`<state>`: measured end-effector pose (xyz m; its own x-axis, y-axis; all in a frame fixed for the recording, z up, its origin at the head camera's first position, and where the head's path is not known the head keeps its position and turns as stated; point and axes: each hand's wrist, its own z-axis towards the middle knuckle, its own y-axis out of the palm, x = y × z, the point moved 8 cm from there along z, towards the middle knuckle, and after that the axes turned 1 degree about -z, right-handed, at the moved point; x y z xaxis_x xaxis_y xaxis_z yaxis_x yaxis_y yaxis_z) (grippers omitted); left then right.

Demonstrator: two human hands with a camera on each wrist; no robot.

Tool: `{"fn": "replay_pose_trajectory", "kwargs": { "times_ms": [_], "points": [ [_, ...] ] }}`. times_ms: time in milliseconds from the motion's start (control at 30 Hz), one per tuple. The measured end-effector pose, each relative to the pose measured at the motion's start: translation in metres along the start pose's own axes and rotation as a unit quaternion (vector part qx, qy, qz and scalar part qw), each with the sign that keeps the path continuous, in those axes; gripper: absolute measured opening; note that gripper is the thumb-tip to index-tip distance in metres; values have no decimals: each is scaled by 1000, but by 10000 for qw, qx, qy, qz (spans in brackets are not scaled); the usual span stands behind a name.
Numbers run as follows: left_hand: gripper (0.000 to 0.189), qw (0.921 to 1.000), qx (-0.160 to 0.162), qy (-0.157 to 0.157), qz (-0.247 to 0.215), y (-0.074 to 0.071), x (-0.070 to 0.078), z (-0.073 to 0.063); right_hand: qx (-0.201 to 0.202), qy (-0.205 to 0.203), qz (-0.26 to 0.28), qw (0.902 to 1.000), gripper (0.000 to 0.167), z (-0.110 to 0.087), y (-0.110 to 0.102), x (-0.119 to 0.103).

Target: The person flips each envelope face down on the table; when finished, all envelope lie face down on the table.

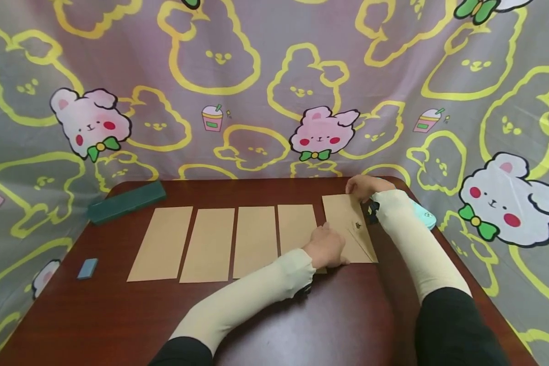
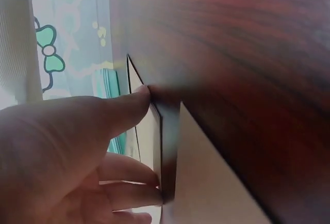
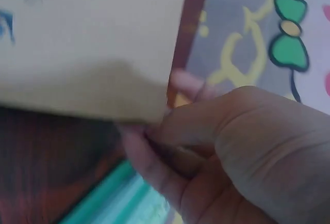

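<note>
Five brown kraft-paper cards lie in a row on a dark wooden table (image 1: 274, 325). The rightmost card (image 1: 336, 208) bears a small dark mark and thin slanting lines near its right side; in the right wrist view this card (image 3: 103, 48) shows faint grey marks and a bit of blue. My right hand (image 1: 365, 188) pinches its far right corner between thumb and fingers. At its near left side is my left hand (image 1: 327, 247), thumb and fingers fairly straight, fingertips touching the card's edge. The left hand overlaps the neighbouring card (image 1: 297, 223).
Three more cards, such as the leftmost card (image 1: 162, 244), extend to the left. A dark green long box (image 1: 127, 202) lies at the back left, a small blue block (image 1: 87, 268) nearer. Beyond the right forearm is a turquoise object (image 1: 423, 214). A patterned curtain (image 1: 256, 61) borders the table.
</note>
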<state>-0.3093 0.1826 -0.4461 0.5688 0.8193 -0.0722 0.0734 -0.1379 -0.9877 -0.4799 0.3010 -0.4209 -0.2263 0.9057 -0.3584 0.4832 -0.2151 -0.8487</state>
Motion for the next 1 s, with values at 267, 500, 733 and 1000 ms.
{"fn": "replay_pose_trajectory", "kwargs": {
  "times_ms": [267,500,733,1000],
  "points": [
    [65,9992,-146,61,-370,5,-5,-6,350,-521,71,9980,35,-22,-24,-7],
    [48,9932,42,345,-1112,-2,-11,-15,183,-803,1162,9898,34,-22,-28,-20],
    [46,9927,404,385,-1065,-11,-6,-27,-325,-1411,2608,9545,47,-16,-13,-35],
    [57,9918,423,276,-1176,-8,2,-26,-194,-1378,2657,9540,51,-10,-4,-33]
  ]
}}
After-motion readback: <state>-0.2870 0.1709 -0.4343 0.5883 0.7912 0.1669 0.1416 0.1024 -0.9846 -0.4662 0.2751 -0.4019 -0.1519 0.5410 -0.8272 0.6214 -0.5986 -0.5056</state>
